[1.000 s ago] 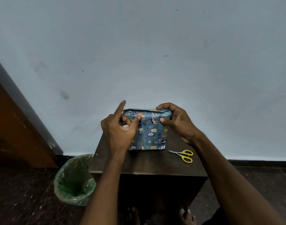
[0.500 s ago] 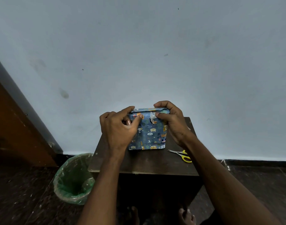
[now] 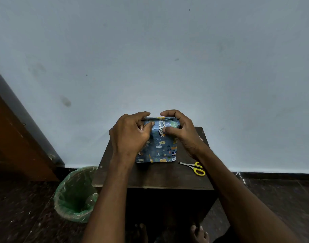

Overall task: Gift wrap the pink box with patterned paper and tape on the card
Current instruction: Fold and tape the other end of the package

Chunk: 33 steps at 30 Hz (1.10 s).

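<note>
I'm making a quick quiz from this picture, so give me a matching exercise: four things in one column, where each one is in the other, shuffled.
Things:
1. wrapped box
2. scissors
3. bin
4. hands

Places:
A. on the floor, left of the table
B. on the table, right of the box
C. middle of the table
D. gripping the box's top

Pairs: 1-C, 2-B, 3-A, 4-D

You are looking at yellow-handled scissors (image 3: 194, 167) lying on the dark worktop (image 3: 160, 178), with a green-lined bin (image 3: 76, 193) standing on the floor beside it.
</note>
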{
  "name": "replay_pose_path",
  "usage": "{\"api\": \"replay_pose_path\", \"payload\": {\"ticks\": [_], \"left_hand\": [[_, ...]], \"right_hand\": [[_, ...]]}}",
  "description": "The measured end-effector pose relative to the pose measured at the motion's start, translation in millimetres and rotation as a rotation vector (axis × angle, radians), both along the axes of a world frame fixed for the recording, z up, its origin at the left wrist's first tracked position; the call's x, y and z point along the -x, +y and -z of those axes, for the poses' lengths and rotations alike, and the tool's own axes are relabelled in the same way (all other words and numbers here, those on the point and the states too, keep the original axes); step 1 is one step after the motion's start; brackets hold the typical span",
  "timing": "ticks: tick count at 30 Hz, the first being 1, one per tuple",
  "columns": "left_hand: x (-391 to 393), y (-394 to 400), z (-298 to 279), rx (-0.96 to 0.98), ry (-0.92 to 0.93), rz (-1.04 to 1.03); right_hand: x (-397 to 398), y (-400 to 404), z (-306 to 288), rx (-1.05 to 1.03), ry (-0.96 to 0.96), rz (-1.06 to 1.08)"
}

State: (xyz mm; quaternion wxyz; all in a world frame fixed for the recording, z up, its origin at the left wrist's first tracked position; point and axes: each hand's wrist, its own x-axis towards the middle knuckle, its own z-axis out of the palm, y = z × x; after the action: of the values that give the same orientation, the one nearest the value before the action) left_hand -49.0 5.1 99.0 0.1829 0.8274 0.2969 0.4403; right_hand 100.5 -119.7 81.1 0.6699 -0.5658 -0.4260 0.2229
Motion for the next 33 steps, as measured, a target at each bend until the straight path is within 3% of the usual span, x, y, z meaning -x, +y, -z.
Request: {"api": "replay_pose_path", "payload": {"ticks": [10,15,18,21,28,33], "left_hand": [[-3.7,-1.1,6.0,-0.017,-0.032,-0.061],[3.8,13.3,9.9,-0.199,0.056,0.111],[8.0,14.2,12.7,-0.173,0.112,0.123],[8.4,10.6,14.6,-0.122,0.060,0.131],[8.4,6.6,11.5,-0.068,-0.006,0.117],[6.5,7.4,8.2,-0.019,-0.034,0.145]], "right_hand": [[10.8,8.1,6.6,-0.081,0.168,0.066],[5.7,4.5,5.2,-0.027,-0.008,0.078],[2.0,1.4,6.6,0.055,-0.145,0.082],[6.5,2.2,9.3,0.011,-0.169,0.141],[10.7,5.8,8.9,-0.040,-0.015,0.152],[19.6,11.6,-0.1,-0.062,0.302,0.146]]}}
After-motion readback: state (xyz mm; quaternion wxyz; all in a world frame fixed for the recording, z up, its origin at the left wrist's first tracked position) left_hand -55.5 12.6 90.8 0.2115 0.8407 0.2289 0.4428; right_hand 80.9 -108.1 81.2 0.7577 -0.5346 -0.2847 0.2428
